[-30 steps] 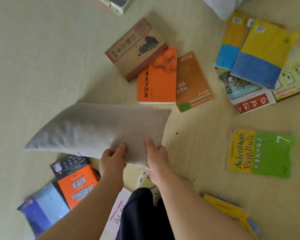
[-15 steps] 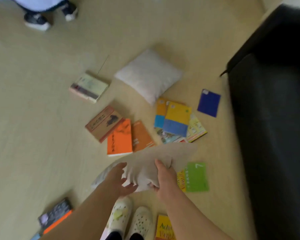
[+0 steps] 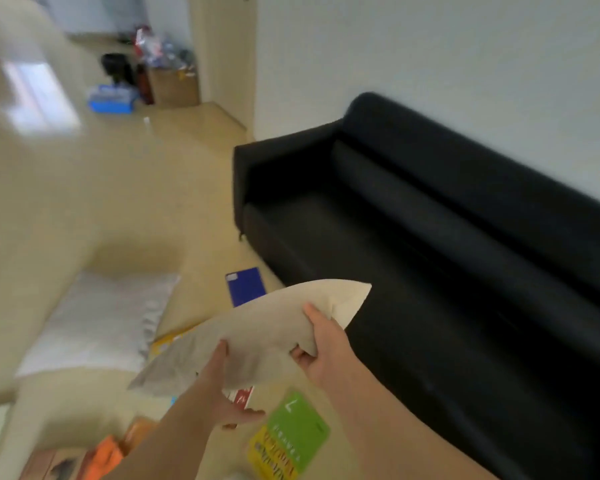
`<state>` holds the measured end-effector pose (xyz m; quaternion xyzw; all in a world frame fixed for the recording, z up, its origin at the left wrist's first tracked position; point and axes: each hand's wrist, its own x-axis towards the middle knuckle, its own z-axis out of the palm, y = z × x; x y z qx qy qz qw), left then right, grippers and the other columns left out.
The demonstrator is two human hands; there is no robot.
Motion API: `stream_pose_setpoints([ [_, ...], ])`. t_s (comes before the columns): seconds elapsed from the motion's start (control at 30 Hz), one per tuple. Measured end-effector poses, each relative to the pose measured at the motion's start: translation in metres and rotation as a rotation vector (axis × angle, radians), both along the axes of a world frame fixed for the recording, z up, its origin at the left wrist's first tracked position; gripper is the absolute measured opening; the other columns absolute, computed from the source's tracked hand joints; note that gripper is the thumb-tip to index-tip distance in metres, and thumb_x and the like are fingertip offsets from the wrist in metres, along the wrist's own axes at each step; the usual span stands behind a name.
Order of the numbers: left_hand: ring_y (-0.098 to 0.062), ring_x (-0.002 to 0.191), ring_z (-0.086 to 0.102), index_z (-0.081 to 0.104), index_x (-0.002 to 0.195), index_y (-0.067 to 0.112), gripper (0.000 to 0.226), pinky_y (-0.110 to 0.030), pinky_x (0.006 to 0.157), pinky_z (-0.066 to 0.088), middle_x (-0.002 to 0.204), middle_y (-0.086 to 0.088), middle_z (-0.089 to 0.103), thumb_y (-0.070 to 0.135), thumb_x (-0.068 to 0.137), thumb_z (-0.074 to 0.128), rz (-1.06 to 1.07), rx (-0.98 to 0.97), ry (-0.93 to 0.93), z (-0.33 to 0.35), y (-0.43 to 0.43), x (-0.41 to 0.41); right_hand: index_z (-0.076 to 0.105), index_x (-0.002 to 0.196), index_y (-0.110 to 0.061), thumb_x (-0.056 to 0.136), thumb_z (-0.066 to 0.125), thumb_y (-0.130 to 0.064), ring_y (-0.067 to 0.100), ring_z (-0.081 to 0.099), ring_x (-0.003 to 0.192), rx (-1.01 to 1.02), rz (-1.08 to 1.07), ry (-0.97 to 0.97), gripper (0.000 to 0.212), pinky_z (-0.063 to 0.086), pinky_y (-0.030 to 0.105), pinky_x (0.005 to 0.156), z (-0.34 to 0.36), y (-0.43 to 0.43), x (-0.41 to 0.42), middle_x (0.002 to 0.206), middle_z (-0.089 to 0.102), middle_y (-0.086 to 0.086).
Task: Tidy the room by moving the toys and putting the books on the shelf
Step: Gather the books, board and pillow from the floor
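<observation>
Cushion (image 3: 257,334) now up near sofa (image 3: 430,237) (fingers (image 3: 246,415) beneath it, thumbs (image 3: 222,348) on top)

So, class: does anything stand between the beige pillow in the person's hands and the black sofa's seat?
Nothing visible. The left hand and right hand grip the beige pillow beside the black sofa; no object shows on its dark, blurred seat.

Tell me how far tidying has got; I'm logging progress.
Done: nothing visibly finished. In hand: left hand and right hand grip the beige pillow, lifted near the black sofa. Left: white pillow, blue book, green book and orange book lie on the floor.
</observation>
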<state>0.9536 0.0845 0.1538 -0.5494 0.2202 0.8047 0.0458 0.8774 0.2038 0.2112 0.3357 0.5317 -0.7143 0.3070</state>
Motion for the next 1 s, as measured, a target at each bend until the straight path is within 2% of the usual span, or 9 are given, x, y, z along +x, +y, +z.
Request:
stream_pose_setpoints([
  [0.03,-0.026,0.108,0.049,0.025,0.140,0.026,0.075,-0.022,0.090,0.047,0.137,-0.004,0.035,0.015,0.082,0.071,-0.022,0.017,0.035,0.010,0.003,-0.016,0.049,0.117,-0.017,0.086,0.065,-0.021,0.024,0.059,0.082,-0.042,-0.054,-0.008,0.036,0.043,0.019,0.034,0.010,0.007,-0.011,0.102,0.062,0.011],
  [0.07,-0.035,0.121,0.043,0.027,0.140,0.026,0.082,-0.044,0.093,0.047,0.144,-0.007,0.031,0.030,0.075,0.077,-0.055,0.045,0.064,0.015,0.002,-0.034,0.050,0.114,-0.015,0.085,0.066,-0.021,0.022,0.057,0.074,-0.072,-0.101,-0.005,0.034,0.041,0.017,0.033,0.019,0.016,-0.022,0.095,0.062,0.011],
  [0.13,-0.041,0.126,0.037,0.033,0.134,0.022,0.082,-0.060,0.093,0.041,0.139,-0.009,0.037,0.048,0.068,0.075,-0.074,0.099,0.058,0.024,-0.001,-0.072,0.052,0.114,-0.013,0.084,0.068,-0.024,0.018,0.054,0.068,-0.094,-0.110,0.021,0.035,0.040,0.016,0.034,0.029,0.038,-0.041,0.090,0.061,0.009],
  [0.27,-0.036,0.120,0.046,0.034,0.136,0.025,0.092,-0.051,0.079,0.045,0.137,-0.006,0.045,0.050,0.060,0.080,-0.101,-0.016,0.022,0.038,0.024,-0.136,0.057,0.115,-0.015,0.086,0.063,-0.035,0.014,0.052,0.066,-0.056,-0.074,0.057,0.036,0.036,0.019,0.035,0.029,0.087,-0.059,0.087,0.061,0.005],
  [0.4,-0.029,0.098,0.057,0.040,0.135,0.018,0.065,-0.042,0.081,0.049,0.124,-0.009,0.055,0.023,0.079,0.072,-0.253,-0.167,0.132,0.038,0.067,-0.175,0.058,0.111,-0.018,0.089,0.058,-0.039,0.014,0.053,0.068,-0.049,-0.182,0.123,0.030,0.038,0.019,0.038,0.028,0.137,-0.068,0.088,0.062,0.004],
  [0.47,-0.025,0.100,0.058,0.046,0.129,0.013,0.051,-0.035,0.086,0.050,0.122,-0.010,0.058,0.014,0.083,0.068,-0.341,-0.185,0.190,0.040,0.091,-0.191,0.056,0.112,-0.017,0.090,0.056,-0.038,0.017,0.055,0.076,-0.056,-0.275,0.135,0.030,0.039,0.019,0.041,0.028,0.166,-0.076,0.097,0.062,0.008],
  [0.6,-0.022,0.083,0.060,0.054,0.116,0.008,0.033,-0.031,0.076,0.051,0.099,-0.012,0.061,0.007,0.084,0.065,-0.537,-0.236,0.193,0.052,0.155,-0.232,0.052,0.115,-0.014,0.091,0.056,-0.037,0.019,0.054,0.077,-0.092,-0.467,0.140,0.034,0.041,0.019,0.039,0.024,0.236,-0.098,0.103,0.060,0.011],
  [0.77,-0.026,0.094,0.060,0.053,0.117,0.008,0.034,-0.034,0.078,0.052,0.098,-0.014,0.060,0.002,0.086,0.062,-0.660,-0.237,0.173,0.031,0.280,-0.309,0.051,0.120,-0.015,0.092,0.053,-0.038,0.017,0.053,0.072,-0.028,-0.526,0.153,0.036,0.040,0.019,0.038,-0.005,0.362,-0.163,0.103,0.059,0.010],
  [1.0,-0.020,0.093,0.060,0.055,0.111,0.006,0.025,-0.029,0.079,0.051,0.093,-0.010,0.060,0.006,0.088,0.062,-0.720,-0.294,0.052,-0.023,0.433,-0.390,0.053,0.117,-0.020,0.094,0.049,-0.040,0.017,0.054,0.078,0.178,-0.617,0.115,0.031,0.040,0.027,0.051,-0.061,0.503,-0.233,0.099,0.059,0.005],
])
